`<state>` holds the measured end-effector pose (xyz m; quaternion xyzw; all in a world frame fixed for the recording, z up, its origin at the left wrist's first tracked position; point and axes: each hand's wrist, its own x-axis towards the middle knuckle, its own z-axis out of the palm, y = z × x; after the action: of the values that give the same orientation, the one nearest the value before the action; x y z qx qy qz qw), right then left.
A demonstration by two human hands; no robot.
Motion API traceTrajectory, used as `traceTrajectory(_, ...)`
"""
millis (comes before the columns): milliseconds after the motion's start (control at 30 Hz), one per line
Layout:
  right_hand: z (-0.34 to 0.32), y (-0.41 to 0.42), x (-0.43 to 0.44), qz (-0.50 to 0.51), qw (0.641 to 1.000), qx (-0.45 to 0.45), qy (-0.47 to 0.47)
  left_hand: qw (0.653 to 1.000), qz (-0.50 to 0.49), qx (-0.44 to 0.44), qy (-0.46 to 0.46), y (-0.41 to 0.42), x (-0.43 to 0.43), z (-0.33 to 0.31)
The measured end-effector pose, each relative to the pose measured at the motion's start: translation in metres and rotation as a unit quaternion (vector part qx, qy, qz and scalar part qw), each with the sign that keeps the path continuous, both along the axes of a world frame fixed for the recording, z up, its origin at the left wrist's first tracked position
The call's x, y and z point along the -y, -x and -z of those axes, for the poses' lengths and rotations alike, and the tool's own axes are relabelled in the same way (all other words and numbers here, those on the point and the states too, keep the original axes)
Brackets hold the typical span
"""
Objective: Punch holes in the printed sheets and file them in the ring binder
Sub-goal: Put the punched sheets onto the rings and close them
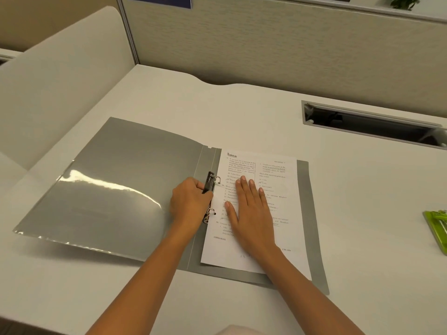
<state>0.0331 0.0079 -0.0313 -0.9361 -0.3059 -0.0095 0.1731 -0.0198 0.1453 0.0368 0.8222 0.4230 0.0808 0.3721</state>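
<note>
The left hand [189, 199] is curling its fingers round the black lever [209, 182] of the ring clip, gripping it at the binder's spine. The right hand [251, 209] is lying flat with fingers straight and slightly spread, pressing the printed sheet [285, 238] down onto the binder's right half. The sheet's punched left edge is sitting right at the two metal rings [216, 178]; whether the rings are passing through the holes cannot be told. The grey binder [108, 189] is lying open on the white desk [362, 213], its glossy left cover spread out flat. A green packet [437, 228] is lying at the desk's right edge, well apart from the binder.
</note>
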Motion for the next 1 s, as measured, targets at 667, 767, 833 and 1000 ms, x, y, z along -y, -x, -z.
traceTrajectory(667,0.001,0.001,0.000,0.002,1.000,0.002,-0.020,0.979,0.109,0.005,-0.171,-0.001,0.024,0.002)
traceTrajectory(767,-0.005,0.006,0.000,0.004,0.999,0.023,-0.046,0.979,0.155,0.017,-0.133,0.013,0.014,0.004)
traceTrajectory(833,-0.009,0.010,0.001,-0.014,0.996,0.056,-0.074,0.973,0.197,-0.022,-0.116,0.021,0.005,0.008)
traceTrajectory(1000,-0.017,0.013,0.001,-0.058,0.989,0.031,-0.134,0.967,0.256,0.000,0.021,0.032,-0.014,0.009)
